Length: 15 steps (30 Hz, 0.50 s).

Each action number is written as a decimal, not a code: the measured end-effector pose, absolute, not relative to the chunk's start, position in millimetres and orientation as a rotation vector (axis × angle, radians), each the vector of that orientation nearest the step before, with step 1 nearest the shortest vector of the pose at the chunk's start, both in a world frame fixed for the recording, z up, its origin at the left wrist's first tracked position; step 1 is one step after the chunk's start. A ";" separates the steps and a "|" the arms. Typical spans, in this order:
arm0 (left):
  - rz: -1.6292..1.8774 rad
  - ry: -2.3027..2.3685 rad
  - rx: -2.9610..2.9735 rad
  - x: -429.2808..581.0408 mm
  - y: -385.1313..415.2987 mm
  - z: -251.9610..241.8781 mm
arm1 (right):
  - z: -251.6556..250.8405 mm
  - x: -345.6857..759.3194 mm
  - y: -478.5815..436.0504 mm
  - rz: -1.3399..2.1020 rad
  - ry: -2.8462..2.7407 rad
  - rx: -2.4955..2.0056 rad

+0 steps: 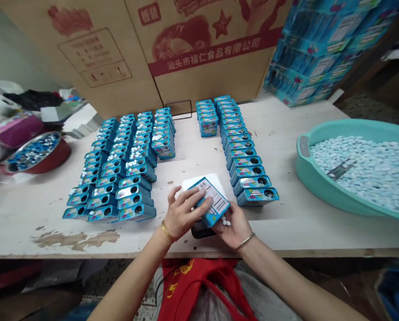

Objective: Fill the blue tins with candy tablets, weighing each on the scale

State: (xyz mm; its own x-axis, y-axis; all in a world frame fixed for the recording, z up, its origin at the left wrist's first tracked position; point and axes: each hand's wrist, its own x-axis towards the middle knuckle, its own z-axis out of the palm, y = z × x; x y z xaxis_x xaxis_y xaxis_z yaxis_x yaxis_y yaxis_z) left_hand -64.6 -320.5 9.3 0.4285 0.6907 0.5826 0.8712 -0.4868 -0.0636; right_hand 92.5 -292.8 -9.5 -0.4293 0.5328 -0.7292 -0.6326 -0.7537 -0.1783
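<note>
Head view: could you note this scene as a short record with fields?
Left hand: over a blue container
Right hand: at its lower end, with white pieces
Underneath: white-topped object, partly hidden
Both sides: rows of similar containers
Far right: teal basin of pale pieces, metal tool inside
Back: printed cardboard

We're getting a pale greyish wall [22, 44] past the far left side of this whitish table [279, 238], with big printed cardboard [199, 78] standing toward its back edge. It's wearing through to brown near the front edge, and below that we're seeing dim, speckled floor [111, 276].
</note>
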 end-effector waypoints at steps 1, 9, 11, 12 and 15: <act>-0.706 -1.318 -2.292 -65.4 -323.0 9.4 | -10.2 90.4 -292.7 2.190 0.178 -1.059; -0.766 -1.408 -2.142 -71.3 -328.8 -1.5 | -13.3 82.1 -294.1 2.256 0.154 -0.982; -0.758 -1.448 -2.174 -71.7 -329.2 -6.7 | -13.9 83.8 -293.6 2.259 0.134 -0.976; -0.764 -1.466 -2.188 -71.7 -329.5 -9.6 | -13.9 85.0 -293.1 2.259 0.125 -0.976; -0.838 -1.548 -2.229 -70.5 -329.9 -16.5 | -12.5 89.3 -291.4 2.248 0.099 -0.966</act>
State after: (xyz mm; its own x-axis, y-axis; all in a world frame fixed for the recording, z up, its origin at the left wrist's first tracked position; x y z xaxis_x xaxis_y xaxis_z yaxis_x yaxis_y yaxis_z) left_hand -70.5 -329.9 -16.5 0.2487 0.7486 0.6146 0.9238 -0.3740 0.0817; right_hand 89.3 -291.4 -12.5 -0.4942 0.5577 -0.6669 -0.6142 -0.7669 -0.1861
